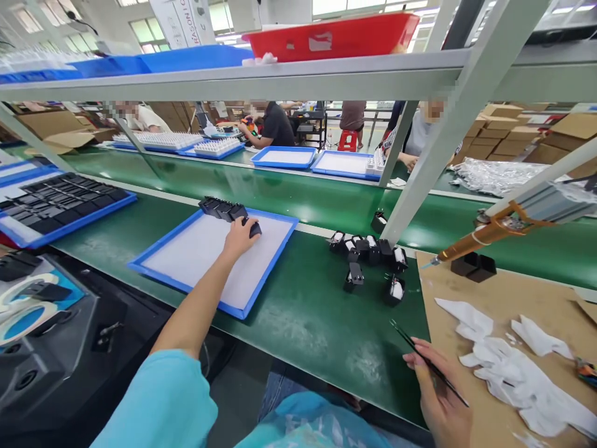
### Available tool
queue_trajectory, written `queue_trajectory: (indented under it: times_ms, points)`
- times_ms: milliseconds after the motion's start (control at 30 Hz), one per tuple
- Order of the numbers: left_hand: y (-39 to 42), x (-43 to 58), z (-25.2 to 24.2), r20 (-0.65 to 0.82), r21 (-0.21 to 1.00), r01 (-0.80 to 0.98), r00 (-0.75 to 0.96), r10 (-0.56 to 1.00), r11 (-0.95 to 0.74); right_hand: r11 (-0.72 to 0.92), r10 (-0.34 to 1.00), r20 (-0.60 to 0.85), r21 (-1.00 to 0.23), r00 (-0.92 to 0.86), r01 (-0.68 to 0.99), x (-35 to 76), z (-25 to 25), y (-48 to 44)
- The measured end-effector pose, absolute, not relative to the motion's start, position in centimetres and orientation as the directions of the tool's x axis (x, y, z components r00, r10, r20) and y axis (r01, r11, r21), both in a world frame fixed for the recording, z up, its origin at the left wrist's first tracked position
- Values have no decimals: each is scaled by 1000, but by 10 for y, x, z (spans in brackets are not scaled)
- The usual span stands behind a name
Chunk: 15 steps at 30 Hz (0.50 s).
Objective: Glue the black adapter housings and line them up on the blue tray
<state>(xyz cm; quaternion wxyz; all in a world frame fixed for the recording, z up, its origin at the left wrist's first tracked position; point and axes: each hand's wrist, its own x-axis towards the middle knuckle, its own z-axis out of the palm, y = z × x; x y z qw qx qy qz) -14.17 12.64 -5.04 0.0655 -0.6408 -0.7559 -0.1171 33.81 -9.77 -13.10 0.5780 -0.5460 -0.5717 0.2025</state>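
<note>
**A:** where's the small black part (254, 229) sitting?

**B:** by the far edge of the blue-rimmed tray (200, 255), at the end of a row of black parts (222, 209) lined along that rim. There's a wide stretch of white floor between it and the near rim.

**A:** surfaces?

**B:** the tray floor is flat and matte, and the green belt (308, 311) around it is glossy. The parts look boxy (too small for detail).

**A:** fingers?

**B:** the left hand (240, 238) is curled over, fingertips closed on the part. The right hand (441, 398) sits at the belt's near edge beside a cardboard sheet (466, 298), pinching thin black tweezers (410, 342). A loose cluster of black-and-white parts (368, 252) lies between the hands.
</note>
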Motion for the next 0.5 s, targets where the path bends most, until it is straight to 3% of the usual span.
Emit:
queue_trajectory:
  times_ms: [133, 300, 500]
  points:
    - [175, -148, -41, 280, 66, 982, -190, 941, 178, 383, 812, 554, -742, 182, 550, 337, -130, -98]
    - [195, -155, -45, 324, 62, 989, -146, 935, 134, 313, 778, 624, -479, 67, 820, 342, -125, -89]
    - [202, -167, -67, 599, 67, 991, -132, 790, 115, 303, 802, 581, -194, -140, 933, 362, -132, -69]
